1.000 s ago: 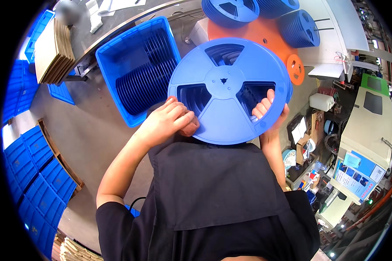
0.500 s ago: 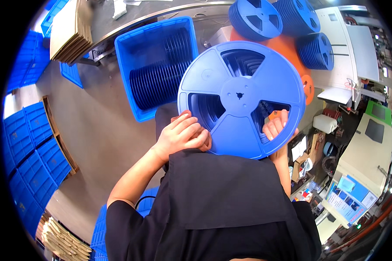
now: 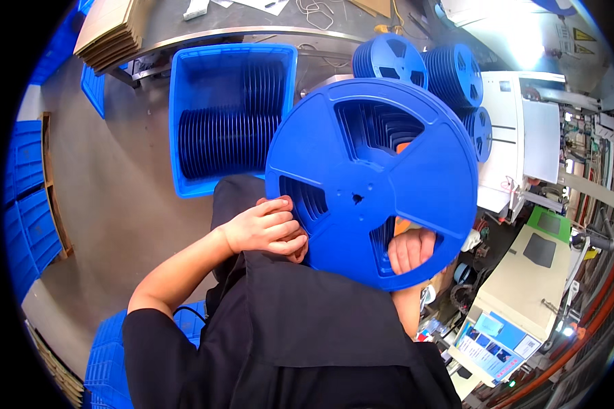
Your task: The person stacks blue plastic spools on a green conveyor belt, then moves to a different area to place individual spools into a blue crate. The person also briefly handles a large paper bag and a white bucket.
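A thick stack of blue plastic reels [image 3: 430, 177] leans against my front, its round front face turned up toward me. Through the cut-out windows of the front reel, the edges of several more show behind it. My left hand [image 3: 269, 228] is closed at the left rim, with its fingers curled by the left window. My right hand [image 3: 411, 251] grips the lower right rim, its fingers bent through the lower window. Both thumbs and the back of the stack are hidden.
A blue bin [image 3: 177, 116] with rows of dark blue reels stands ahead on the left. More blue reel stacks [image 3: 399, 58] stand beyond. A metal-edged table [image 3: 252, 31] with cardboard sheets [image 3: 109, 34] lies behind the bin. A beige machine [image 3: 518, 273] stands at right.
The view has shifted, and the reel stack sits lower and is tilted differently. My right fingers, more stretched before, now bend over the rim. My left hand stays at the left rim.
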Tool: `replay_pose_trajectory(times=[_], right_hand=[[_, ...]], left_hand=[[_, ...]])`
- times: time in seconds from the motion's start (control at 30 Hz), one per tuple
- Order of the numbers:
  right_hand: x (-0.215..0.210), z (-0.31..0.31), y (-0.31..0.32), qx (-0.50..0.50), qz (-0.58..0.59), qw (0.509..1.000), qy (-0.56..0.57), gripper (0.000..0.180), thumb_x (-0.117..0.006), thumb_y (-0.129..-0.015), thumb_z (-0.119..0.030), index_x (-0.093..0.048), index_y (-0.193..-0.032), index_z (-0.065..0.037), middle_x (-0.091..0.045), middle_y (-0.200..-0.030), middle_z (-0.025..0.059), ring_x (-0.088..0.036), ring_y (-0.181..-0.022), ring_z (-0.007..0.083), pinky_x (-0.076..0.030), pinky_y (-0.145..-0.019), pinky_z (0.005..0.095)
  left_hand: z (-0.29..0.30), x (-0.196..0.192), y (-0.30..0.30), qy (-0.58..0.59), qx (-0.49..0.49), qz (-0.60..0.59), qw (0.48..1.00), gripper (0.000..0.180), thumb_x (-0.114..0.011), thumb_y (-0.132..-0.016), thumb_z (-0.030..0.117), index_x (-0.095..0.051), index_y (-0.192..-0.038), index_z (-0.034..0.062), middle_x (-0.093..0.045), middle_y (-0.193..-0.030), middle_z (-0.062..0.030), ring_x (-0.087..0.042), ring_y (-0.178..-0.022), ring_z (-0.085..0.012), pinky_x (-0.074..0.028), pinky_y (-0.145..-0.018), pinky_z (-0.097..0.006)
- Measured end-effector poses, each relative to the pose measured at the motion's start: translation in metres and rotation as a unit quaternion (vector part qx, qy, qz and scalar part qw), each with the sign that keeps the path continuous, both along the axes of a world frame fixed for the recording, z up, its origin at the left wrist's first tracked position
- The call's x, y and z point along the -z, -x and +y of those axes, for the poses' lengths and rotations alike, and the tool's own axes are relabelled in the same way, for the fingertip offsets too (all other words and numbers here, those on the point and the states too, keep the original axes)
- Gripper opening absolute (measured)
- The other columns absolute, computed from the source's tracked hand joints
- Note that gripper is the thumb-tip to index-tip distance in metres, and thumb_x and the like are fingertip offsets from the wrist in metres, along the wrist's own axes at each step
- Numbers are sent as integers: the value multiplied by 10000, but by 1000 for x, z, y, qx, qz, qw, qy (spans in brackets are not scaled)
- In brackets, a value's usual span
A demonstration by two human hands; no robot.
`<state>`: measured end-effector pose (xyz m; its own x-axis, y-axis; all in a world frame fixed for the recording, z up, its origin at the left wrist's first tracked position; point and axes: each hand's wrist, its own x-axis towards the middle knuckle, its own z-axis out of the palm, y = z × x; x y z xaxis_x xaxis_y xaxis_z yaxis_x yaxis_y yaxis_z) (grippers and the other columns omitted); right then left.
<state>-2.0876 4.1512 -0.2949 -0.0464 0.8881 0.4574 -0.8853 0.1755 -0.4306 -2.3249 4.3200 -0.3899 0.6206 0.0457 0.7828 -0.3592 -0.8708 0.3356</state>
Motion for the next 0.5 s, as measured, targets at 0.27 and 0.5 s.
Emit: replay_pose_trajectory(times=[0.27, 0.5], right_hand=[[-28, -9, 18, 20, -38, 997, 58, 358, -657, -832, -346, -447, -815, -57, -470, -570, 17, -465, -461, 144, -404, -466, 305], [-30, -16, 35, 173, -54, 955, 233, 378, -650, -826, -390, -452, -825, -68, -447, -578, 15, -442, -473, 146, -376, -470, 305]], left_hand=[[15, 5, -8, -70, 34, -13, 997, 305, -598, -752, 114, -517, -1034, 194, -531, -871, 3, -553, -818, -169, -442, -923, -406], [17, 18, -1, -24, 68, 94, 993, 364, -643, -702, 152, -552, -1054, 164, -552, -900, -34, -580, -868, -192, -391, -998, -500]])
